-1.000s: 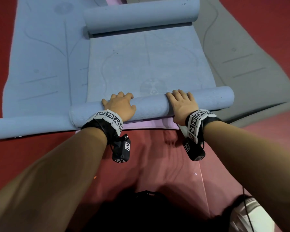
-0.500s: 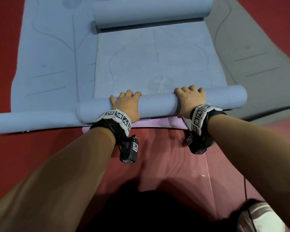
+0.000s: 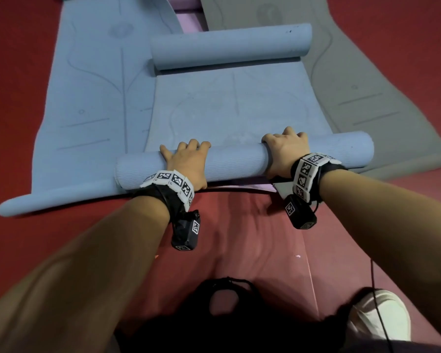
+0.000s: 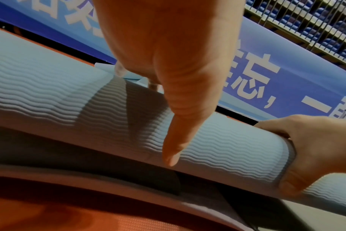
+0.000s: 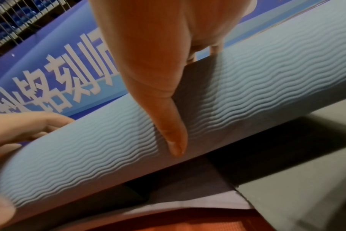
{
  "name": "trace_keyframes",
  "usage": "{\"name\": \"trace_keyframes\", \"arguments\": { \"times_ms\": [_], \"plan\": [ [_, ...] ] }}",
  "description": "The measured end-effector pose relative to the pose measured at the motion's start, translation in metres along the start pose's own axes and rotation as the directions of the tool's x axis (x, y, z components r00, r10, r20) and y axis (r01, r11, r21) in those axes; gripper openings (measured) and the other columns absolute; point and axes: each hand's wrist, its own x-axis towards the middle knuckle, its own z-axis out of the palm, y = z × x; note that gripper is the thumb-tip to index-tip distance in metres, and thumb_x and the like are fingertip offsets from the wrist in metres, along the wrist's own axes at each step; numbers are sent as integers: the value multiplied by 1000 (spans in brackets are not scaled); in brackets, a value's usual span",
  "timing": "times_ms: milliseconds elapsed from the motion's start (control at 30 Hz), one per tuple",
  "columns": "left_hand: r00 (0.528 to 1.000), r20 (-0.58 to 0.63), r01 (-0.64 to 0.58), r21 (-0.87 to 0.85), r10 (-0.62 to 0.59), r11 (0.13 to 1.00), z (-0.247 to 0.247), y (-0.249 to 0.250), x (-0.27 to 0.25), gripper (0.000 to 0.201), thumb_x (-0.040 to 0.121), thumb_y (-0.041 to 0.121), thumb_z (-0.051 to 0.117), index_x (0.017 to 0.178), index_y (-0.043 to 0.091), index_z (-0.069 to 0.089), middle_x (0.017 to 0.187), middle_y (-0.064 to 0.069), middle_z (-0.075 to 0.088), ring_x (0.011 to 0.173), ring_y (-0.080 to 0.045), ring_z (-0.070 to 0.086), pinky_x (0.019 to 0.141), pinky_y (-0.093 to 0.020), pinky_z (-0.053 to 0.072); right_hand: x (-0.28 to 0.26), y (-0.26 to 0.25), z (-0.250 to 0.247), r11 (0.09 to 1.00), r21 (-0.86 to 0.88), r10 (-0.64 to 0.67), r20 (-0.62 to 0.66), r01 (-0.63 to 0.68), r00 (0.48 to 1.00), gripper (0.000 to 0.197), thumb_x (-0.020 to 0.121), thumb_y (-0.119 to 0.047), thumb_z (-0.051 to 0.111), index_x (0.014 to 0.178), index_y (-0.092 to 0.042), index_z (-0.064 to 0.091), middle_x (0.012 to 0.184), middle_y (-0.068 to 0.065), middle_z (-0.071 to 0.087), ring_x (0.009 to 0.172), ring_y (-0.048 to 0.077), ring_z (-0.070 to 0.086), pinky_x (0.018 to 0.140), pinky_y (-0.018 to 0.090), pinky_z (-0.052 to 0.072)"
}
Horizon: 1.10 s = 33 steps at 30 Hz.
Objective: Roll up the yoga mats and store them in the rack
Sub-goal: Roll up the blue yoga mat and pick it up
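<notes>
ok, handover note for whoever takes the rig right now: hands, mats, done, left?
Left hand and right hand: both grip the near roll of the pale blue ribbed foam yoga mat.
Its far end is also curled; a flat stretch lies between.
Done: near end partly rolled.
Left: finish this roll, then the flat blue mat, grey mat and lilac mat; rack them all.
</notes>
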Motion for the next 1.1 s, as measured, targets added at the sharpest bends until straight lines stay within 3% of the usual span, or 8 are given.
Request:
{"name": "trace_keyframes", "arguments": {
  "times_ms": [233,433,633,833,1100],
  "plan": [
    [999,-25,-44,65,45,997,-21,3,-40,99,58,43,90,139,32,34,131,4,46,123,-24,44,104,-64,26,-46,-6,-26,999,36,7,76,-10,997,65,49,-51,76,105,-30,52,87,-8,63,100,21,45,79,41,35],
    [990,88,-119,69,113,990,-33,5,-58,96,46,49,91,128,33,44,114,6,55,106,-23,53,89,-48,35,-64,-9,-33,1000,-13,12,231,-10,973,67,42,-47,79,102,-33,52,86,-7,60,96,16,45,76,39,38],
    [984,138,-113,21,109,993,-11,10,-71,96,48,49,91,130,34,44,114,7,55,107,-23,54,87,-47,35,-80,-13,-19,1000,-11,28,292,-26,956,70,41,-47,81,103,-35,52,86,-5,58,93,16,43,77,39,38],
    [979,172,-113,-8,113,994,12,16,-73,95,47,48,91,130,36,47,113,8,55,107,-23,54,86,-45,34,-87,-17,-3,995,38,68,415,-92,907,86,34,-55,83,109,-41,44,100,1,53,98,24,45,88,43,47],
    [962,251,-104,-23,106,994,34,18,-61,93,49,47,90,131,35,48,114,8,57,108,-24,56,92,-48,36,-85,-16,18,983,90,99,474,-160,875,91,40,-47,90,113,-36,36,101,5,42,90,33,44,82,48,55]
  ]
}}
